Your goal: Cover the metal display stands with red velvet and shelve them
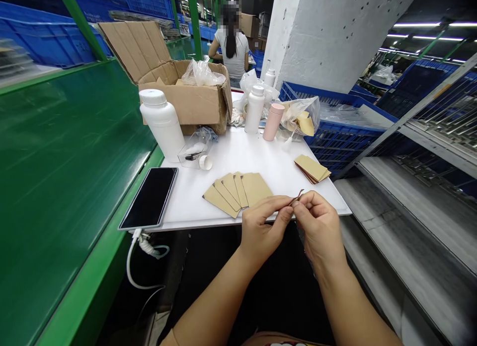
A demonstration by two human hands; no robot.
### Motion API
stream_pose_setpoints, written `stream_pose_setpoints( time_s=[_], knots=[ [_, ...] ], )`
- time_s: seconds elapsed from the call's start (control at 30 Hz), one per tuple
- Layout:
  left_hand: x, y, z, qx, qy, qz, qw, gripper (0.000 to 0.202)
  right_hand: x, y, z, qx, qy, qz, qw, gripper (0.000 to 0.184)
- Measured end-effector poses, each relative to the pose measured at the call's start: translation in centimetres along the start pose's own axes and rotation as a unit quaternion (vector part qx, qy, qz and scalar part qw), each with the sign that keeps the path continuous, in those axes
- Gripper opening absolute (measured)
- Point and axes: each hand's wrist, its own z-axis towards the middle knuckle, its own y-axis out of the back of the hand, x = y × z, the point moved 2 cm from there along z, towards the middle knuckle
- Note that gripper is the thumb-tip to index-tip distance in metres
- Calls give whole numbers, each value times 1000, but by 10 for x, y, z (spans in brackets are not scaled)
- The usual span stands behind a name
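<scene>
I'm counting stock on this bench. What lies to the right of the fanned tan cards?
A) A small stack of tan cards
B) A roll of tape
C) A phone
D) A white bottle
A. A small stack of tan cards lies on the white table, separate from the fanned tan cards and to their right.

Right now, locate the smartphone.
In the head view, the smartphone lies along the left edge of the white table, left of the fanned kraft-paper cards, with a white cable hanging below it.
</scene>
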Motion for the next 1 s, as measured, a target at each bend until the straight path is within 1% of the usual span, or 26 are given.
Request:
stream_pose_setpoints(
  time_s=[0.07, 0.1, 0.13, 0.17, 0.2, 0.23, 0.27, 0.3, 0.33, 0.37, 0.43, 0.5, 0.57, 0.67, 0.73, 0.77, 0.83, 0.9, 0.93, 0.97, 1.0],
  knots=[
    [2, 1, 0, 7, 33, -8, 999, 11, 0, 1, -1, 1, -3, -7, 1000, 22],
    [3, 1, 0, 6, 49, -9, 999, 9, 1, 2, -2, -6, 8, -28, 1000, 20],
    [4, 1, 0, 1, 62, -6, 998, 8, 3, 3, -3, -21, 34, -63, 997, 17],
    [5, 1, -1, -8, 72, 1, 997, 8, 7, 5, -4, -42, 78, -114, 990, 15],
    [5, 2, -1, -18, 77, 12, 997, 7, 11, 6, -5, -63, 136, -177, 973, 14],
    [5, 2, -1, -26, 78, 27, 996, 7, 16, 7, -5, -80, 200, -245, 945, 16],
    [5, 2, -1, -32, 73, 43, 996, 7, 20, 7, -5, -88, 260, -309, 911, 19],
    [4, 2, 0, -34, 63, 59, 996, 8, 23, 6, -5, -83, 307, -358, 878, 21],
    [3, 2, 0, -31, 48, 76, 995, 8, 24, 6, -4, -67, 333, -391, 855, 19],
    [3, 2, 0, -25, 31, 92, 995, 8, 24, 6, -2, -47, 340, -408, 846, 14],
    [2, 2, -1, -10, -1, 120, 993, 7, 23, 6, 2, -12, 329, -411, 850, 4],
    [3, 1, -1, 9, -16, 145, 989, 6, 22, 7, 5, 6, 316, -404, 858, 4],
    [4, 1, -1, 23, -16, 161, 986, 5, 20, 9, 8, 14, 304, -397, 866, 6],
    [6, 2, 0, 31, 15, 166, 985, 5, 17, 12, 13, 41, 269, -375, 886, 5],
    [9, 3, 0, 17, 65, 148, 987, 7, 12, 15, 15, 57, 240, -336, 909, 6],
    [11, 3, 0, 5, 100, 124, 987, 8, 9, 17, 16, 60, 222, -302, 925, 7],
    [17, 4, -1, -24, 170, 48, 984, 9, -2, 20, 17, 71, 160, -216, 961, 20],
    [24, 5, -1, -40, 216, -29, 975, 13, -16, 20, 21, 103, 67, -129, 984, 36],
    [26, 6, -1, -46, 220, -49, 973, 14, -23, 19, 25, 119, 22, -94, 988, 40],
    [29, 8, 0, -55, 209, -51, 975, 14, -29, 17, 30, 126, -11, -65, 990, 41],
    [30, 12, 2, -72, 188, -38, 979, 19, -35, 15, 38, 126, -32, -45, 990, 41]
  ],
)
